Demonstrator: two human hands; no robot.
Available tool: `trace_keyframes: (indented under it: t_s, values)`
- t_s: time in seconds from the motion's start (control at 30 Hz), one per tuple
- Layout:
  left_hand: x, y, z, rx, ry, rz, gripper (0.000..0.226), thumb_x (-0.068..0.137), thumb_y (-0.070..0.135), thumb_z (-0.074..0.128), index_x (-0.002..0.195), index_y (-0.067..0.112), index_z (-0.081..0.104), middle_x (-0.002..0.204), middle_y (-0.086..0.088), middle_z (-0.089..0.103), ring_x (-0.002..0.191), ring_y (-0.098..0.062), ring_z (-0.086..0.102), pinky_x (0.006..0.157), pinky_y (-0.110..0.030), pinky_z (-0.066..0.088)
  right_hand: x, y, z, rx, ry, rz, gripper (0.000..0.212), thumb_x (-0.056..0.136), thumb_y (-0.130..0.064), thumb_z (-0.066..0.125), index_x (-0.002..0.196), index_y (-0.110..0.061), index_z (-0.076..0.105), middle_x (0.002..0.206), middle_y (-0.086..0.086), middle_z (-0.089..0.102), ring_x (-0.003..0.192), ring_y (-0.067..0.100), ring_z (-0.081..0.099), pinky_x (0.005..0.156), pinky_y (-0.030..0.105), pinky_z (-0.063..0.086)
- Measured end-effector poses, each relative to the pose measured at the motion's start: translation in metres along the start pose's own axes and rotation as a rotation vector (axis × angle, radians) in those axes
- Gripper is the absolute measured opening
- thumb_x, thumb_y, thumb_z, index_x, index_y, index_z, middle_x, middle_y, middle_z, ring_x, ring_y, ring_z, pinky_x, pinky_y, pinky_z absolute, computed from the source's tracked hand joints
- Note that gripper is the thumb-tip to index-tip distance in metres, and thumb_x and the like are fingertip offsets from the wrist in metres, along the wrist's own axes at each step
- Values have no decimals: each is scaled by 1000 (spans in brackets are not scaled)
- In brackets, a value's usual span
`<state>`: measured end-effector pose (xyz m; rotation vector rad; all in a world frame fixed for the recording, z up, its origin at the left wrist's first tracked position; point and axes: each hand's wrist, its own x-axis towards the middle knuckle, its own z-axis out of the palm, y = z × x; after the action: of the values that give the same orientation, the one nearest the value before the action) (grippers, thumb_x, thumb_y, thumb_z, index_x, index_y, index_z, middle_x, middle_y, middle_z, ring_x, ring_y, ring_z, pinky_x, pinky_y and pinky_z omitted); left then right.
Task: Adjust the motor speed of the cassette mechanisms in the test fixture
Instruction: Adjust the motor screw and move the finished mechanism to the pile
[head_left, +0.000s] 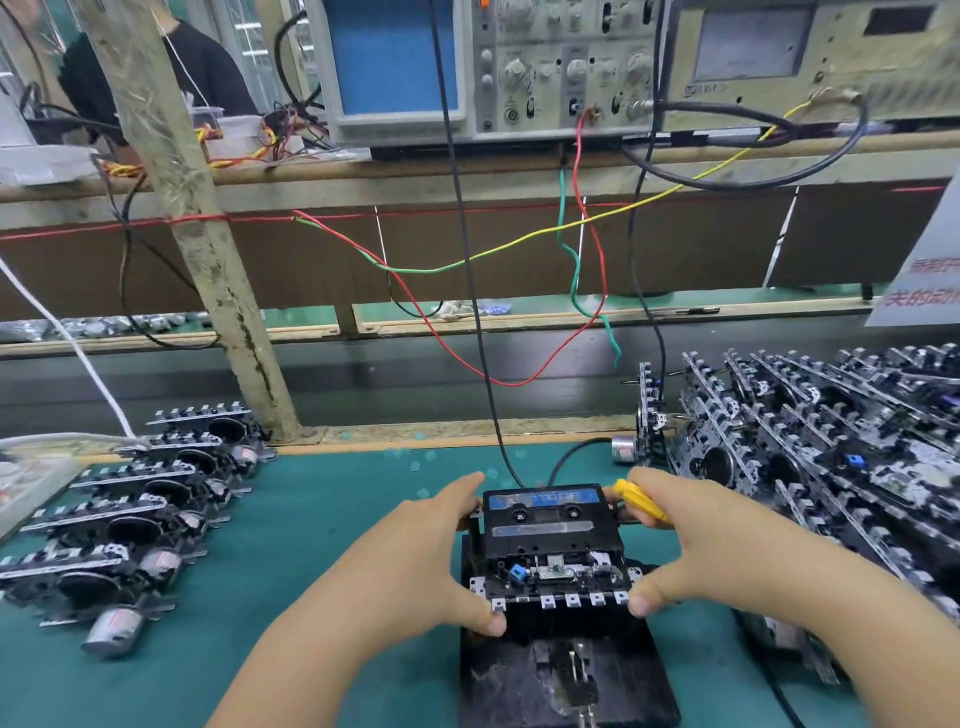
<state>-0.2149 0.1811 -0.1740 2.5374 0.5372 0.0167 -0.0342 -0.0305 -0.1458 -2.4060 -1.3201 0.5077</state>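
A cassette mechanism (553, 577) with a black cassette (550, 525) loaded sits on the black test fixture (566, 670) at the centre of the green mat. My left hand (441, 551) grips the mechanism's left side, thumb on its front corner and fingers behind. On the other side, my right hand (696, 545) grips the right edge with its thumb at the front corner, and it also holds a yellow screwdriver (639, 500) between its fingers near the cassette's back right corner.
Rows of cassette mechanisms (140, 514) lie on the mat at the left, and a dense pile of them (810, 467) fills the right. An oscilloscope (467, 67) and a meter (810, 57) stand on the shelf behind, with loose wires (519, 382) hanging down to the fixture. A person stands at the back left.
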Motion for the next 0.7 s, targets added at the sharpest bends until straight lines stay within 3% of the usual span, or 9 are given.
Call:
trace_keyframes:
  t_s: [0.1, 0.23, 0.33, 0.4, 0.47, 0.6, 0.7]
  values:
    - [-2, -2, 1, -40, 2, 1, 129, 59, 46, 92, 157, 47, 8, 157, 24, 34, 141, -3, 40, 110, -26, 39, 1, 1, -1, 29, -2, -3, 62, 59, -45, 92, 95, -26, 45, 94, -6, 56, 85, 16, 54, 76, 31, 45]
    - [-5, -2, 1, -115, -6, 8, 129, 60, 44, 92, 157, 47, 8, 157, 27, 30, 142, 1, 37, 111, -21, 36, 1, 2, 1, 31, -23, -14, 61, 60, -45, 90, 90, -28, 40, 92, -11, 53, 79, 6, 46, 71, 25, 41]
    - [-4, -3, 0, -127, -28, 9, 128, 59, 50, 89, 156, 49, 5, 156, 32, 29, 139, 6, 37, 106, -14, 36, 1, 2, 0, 70, -60, 2, 66, 62, -46, 90, 106, -27, 46, 116, -13, 57, 111, 10, 55, 96, 34, 49]
    - [-3, -5, -2, -136, -37, 22, 127, 57, 54, 86, 155, 53, 4, 150, 38, 27, 128, 17, 39, 94, -1, 33, 0, 1, -1, 86, -69, 5, 71, 64, -45, 91, 115, -25, 46, 127, -11, 56, 122, 14, 54, 102, 39, 48]
    - [-1, -6, -5, -173, -55, 28, 125, 56, 54, 86, 151, 57, 5, 147, 39, 26, 119, 20, 39, 86, 6, 33, 0, 0, -2, 55, -62, -7, 67, 64, -45, 91, 110, -25, 45, 123, -7, 57, 119, 17, 56, 100, 40, 49]
    - [4, -8, -8, -228, -83, 22, 131, 52, 47, 92, 154, 48, 10, 157, 20, 33, 131, 6, 43, 96, -2, 37, 0, -5, -6, -13, -41, -56, 61, 65, -40, 91, 93, -28, 38, 105, -8, 54, 105, 19, 55, 91, 40, 50]
    - [7, -9, -9, -219, -84, 20, 133, 52, 44, 95, 155, 45, 12, 156, 19, 35, 135, 0, 45, 95, -2, 37, 1, -6, -8, -28, -25, -90, 62, 66, -36, 91, 88, -32, 33, 91, -19, 42, 93, 15, 47, 77, 35, 45]
